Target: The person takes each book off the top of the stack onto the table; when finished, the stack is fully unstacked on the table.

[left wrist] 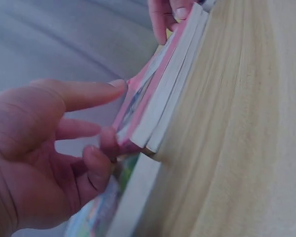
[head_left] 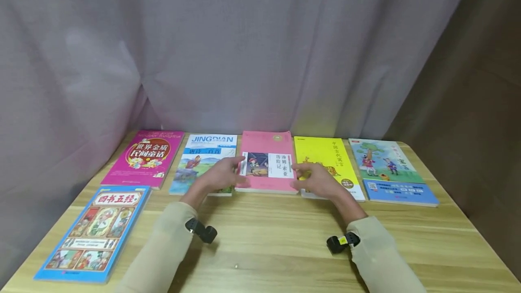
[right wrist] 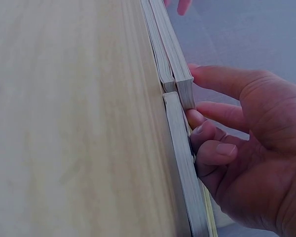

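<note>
A pink paperback book (head_left: pixel 266 144) with a picture band lies face up at the back middle of the table, stacked on another book (right wrist: pixel 160 61) whose page edges show in both wrist views. My left hand (head_left: pixel 221 175) holds the pink book's left edge, thumb at the cover and other fingers curled by the side. At the opposite edge my right hand (head_left: pixel 319 180) grips it, with the thumb (right wrist: pixel 227 81) at the corner and fingertips along the side. Left of it lies a blue-and-white book (head_left: pixel 207 153), partly under my left hand; right of it, a yellow book (head_left: pixel 325 148), partly under my right hand.
Far left are a magenta book (head_left: pixel 142 159) and, nearer, a blue-bordered book (head_left: pixel 95 234). A green-and-blue book (head_left: pixel 388 166) lies at the right. Behind the wooden table (head_left: pixel 268 238) hangs a grey curtain (head_left: pixel 244 49). Each wrist wears a small black camera.
</note>
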A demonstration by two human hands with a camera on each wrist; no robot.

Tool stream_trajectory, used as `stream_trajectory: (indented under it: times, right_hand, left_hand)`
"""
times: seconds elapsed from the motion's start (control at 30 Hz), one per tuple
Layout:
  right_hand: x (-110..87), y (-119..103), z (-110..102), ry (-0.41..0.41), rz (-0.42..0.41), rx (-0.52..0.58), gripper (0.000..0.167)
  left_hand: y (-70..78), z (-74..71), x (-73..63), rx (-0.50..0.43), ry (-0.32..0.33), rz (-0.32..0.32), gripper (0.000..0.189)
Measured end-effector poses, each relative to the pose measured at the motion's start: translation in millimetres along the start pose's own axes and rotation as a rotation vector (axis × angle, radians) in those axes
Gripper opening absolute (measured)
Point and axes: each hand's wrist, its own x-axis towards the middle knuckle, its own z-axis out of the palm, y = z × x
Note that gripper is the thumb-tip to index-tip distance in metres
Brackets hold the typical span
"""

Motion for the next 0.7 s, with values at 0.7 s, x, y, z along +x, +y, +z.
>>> stream_trajectory:
  times: [0.7]
  right_hand:
    - [-2.2, 0, -3, -0.028, -0.027, 0.016, 0.062]
  left_hand:
    - [-10.5, 8.4, 19.1, -0.273, 0.036, -0.062, 0.059]
